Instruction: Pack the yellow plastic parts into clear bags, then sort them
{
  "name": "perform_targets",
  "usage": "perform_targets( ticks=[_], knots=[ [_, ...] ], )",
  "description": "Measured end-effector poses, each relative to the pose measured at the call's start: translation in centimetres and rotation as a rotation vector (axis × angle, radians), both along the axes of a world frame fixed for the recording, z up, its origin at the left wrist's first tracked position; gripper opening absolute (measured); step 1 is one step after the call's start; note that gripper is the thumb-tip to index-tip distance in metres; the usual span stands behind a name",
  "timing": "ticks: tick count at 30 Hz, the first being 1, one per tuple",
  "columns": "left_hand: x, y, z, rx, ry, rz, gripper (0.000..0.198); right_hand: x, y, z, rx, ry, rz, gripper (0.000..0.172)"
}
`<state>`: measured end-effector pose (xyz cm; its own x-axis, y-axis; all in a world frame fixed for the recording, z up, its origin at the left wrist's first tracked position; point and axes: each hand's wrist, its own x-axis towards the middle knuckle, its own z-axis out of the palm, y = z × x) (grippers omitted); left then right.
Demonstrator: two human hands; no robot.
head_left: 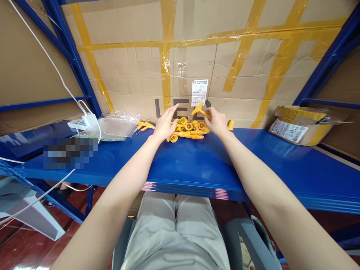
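A pile of yellow plastic pieces lies at the back of the blue shelf, several with round cup-like ends. Over its left side is my left hand, fingers stretched out and nothing in its grasp; whether it touches the pile I cannot tell. My right hand grips a yellow plastic piece with a flared, hammer-like head, raised above the pile's right side. More yellow branched pieces rest left of my left hand. A small yellow piece shows just right of my right hand.
The blue shelf is backed by a large taped cardboard sheet. On the left are clear plastic bags, a white charger with cables and a blurred dark object. A taped carton sits at right.
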<state>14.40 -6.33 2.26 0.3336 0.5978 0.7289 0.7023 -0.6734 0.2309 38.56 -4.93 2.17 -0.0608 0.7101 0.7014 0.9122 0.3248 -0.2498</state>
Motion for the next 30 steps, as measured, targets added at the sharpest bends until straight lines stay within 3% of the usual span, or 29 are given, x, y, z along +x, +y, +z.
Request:
perform_targets(
  ticks=[5, 10, 16, 23, 30],
  knots=[
    [0.1, -0.4, 0.0, -0.078, 0.015, 0.054, 0.057, -3.5, -1.3, 0.9, 0.138, -0.369, 0.182, 0.025],
    [-0.1, -0.4, 0.0, -0.104, 0.031, 0.129, 0.057, -5.4, -1.9, 0.7, 0.179, -0.515, 0.247, 0.025],
    [0.2, -0.5, 0.2, -0.100, 0.109, 0.188, 0.038, -5.2, -1.8, 0.3, 0.155, -0.525, 0.224, 0.027],
    [0.8, -0.8, 0.1, -0.108, 0.101, 0.194, 0.034, -5.0, -1.6, 0.5, 0.111, -0.513, 0.075, 0.020],
    [1.0, -0.6, 0.2, -0.121, 0.065, 0.199, 0.031, -5.2, -2.3, 1.1, 0.086, -0.470, 0.068, 0.021]
  ],
)
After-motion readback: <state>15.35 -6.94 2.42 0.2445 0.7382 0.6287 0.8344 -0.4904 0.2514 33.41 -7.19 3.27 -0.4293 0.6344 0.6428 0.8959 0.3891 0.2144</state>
